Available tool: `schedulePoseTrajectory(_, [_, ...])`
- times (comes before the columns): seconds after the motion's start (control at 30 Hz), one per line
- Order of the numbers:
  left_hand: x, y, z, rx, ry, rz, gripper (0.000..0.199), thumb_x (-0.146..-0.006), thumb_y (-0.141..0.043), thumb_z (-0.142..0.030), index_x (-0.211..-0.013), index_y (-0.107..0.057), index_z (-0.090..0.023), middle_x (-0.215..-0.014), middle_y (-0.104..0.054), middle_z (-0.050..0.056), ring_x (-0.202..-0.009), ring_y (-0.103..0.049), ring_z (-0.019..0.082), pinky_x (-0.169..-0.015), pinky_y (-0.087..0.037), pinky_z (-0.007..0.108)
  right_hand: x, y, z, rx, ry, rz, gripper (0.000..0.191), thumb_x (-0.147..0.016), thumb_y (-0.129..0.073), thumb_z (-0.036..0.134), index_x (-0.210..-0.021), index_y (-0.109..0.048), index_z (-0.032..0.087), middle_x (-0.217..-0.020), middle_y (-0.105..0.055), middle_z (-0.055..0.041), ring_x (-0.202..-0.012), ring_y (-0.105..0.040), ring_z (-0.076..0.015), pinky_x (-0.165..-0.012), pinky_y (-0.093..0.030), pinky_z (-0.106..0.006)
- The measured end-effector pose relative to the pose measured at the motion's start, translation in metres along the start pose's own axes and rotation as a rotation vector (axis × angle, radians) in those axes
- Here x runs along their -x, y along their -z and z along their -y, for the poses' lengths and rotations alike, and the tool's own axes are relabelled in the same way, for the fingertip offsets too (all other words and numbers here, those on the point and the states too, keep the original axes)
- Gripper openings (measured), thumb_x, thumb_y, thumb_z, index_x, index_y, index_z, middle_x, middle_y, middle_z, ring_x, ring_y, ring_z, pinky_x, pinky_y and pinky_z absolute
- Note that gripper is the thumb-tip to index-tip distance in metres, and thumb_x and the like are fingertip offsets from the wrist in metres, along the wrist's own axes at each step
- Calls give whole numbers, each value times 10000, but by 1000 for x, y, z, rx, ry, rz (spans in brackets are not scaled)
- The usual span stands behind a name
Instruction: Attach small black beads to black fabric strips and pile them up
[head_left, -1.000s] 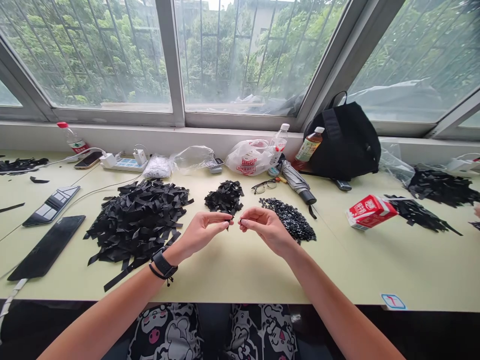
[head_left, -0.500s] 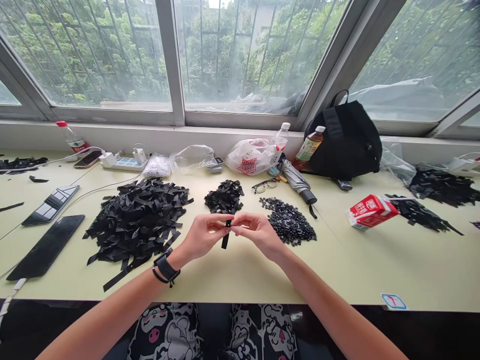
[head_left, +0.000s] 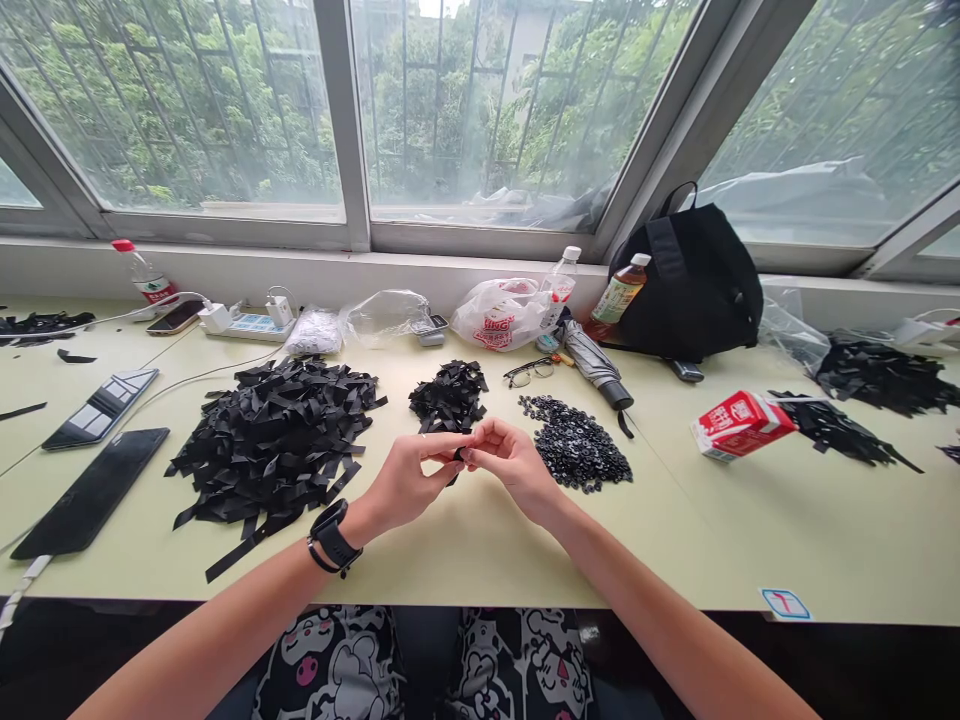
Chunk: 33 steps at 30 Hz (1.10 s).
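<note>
Left hand (head_left: pixel 405 482) and right hand (head_left: pixel 523 473) fingers clamped one strip (head_left: pixel 458 455), its handling unfinished; the large pile (head_left: pixel 274 440) and discs (head_left: pixel 585 445) lay unheld.

Glossy dark small pieces (head_left: pixel 583 445), matt cloth-like black strips (head_left: pixel 274 440), smooth pale tabletop (head_left: pixel 697 530).

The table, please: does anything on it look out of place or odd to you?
One strip juts from the near side of the large pile, past the others, so it looks stray. The carton appears tilted, though lens distortion may explain that. I see no spill.
</note>
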<state>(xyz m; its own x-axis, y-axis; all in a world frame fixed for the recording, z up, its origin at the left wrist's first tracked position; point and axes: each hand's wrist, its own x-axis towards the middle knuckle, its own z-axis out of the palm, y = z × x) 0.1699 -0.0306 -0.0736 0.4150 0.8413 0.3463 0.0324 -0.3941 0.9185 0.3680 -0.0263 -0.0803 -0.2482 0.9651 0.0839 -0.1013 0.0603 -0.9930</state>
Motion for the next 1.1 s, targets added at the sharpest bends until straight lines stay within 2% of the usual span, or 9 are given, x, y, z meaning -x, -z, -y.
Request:
schedulePoseTrajectory(0.27, [1,-4,-9,-34,-27,-33,333,-946,-653,-240,-1262,-759,-239,-1155,-787,96,-953,-741,231,-913,-602,384,0,-2,1,-10,58,-43,353,-759,-874,415,-859,-589,231,-848,-648,-9,-773,-632,-168,-732,-545,-328])
schedulePoseTrajectory(0.53, [0,0,2,-60,10,-86,287,-945,-643,-220,-1187,-795,-240,-1095,-803,79,-936,-735,224,-852,-586,337,0,-1,-2,5,66,-17,351,-774,-869,424,-876,-591,235,-860,-677,-20,-747,-658,-175,-763,-569,-370])
schedulePoseTrajectory(0.67, [0,0,2,-72,22,-106,273,-930,-643,-199,-1145,-807,-236,-1063,-806,73,-919,-737,217,-874,-588,342,-1,1,-1,138,127,-14,278,-840,-801,424,-898,-605,235,-864,-680,-30,-741,-653,-186,-738,-560,-367])
schedulePoseTrajectory(0.77, [0,1,2,-60,46,-141,227,-913,-660,-205,-1074,-819,-226,-1041,-809,68,-911,-742,219,-901,-597,355,-4,18,5,518,256,-124,173,-914,-694,393,-884,-635,233,-849,-687,-52,-762,-641,-214,-726,-524,-372])
schedulePoseTrajectory(0.83, [0,2,3,-48,67,-154,213,-908,-666,-208,-1056,-819,-219,-1063,-808,69,-950,-747,227,-915,-601,357,-7,40,10,856,337,-244,126,-925,-645,338,-857,-651,233,-849,-689,-64,-802,-629,-242,-743,-489,-385])
schedulePoseTrajectory(0.9, [-1,3,4,-39,84,-156,214,-907,-665,-206,-1057,-816,-214,-1079,-807,69,-985,-750,233,-929,-602,356,-9,66,13,1089,346,-346,116,-924,-605,296,-848,-664,230,-894,-702,-85,-884,-630,-277,-796,-468,-405])
schedulePoseTrajectory(1.0, [-1,3,4,-26,89,-141,212,-908,-662,-192,-1055,-813,-210,-1081,-807,64,-1006,-749,227,-970,-590,355,-12,101,12,1239,261,-402,141,-913,-572,265,-859,-695,223,-901,-717,-93,-915,-641,-290,-831,-459,-404])
schedulePoseTrajectory(1.1, [0,3,5,-25,78,-116,217,-914,-654,-182,-1061,-811,-208,-1082,-806,65,-999,-747,217,-961,-588,345,-14,119,6,1297,177,-389,172,-905,-557,254,-883,-723,217,-906,-725,-87,-901,-648,-271,-817,-458,-372])
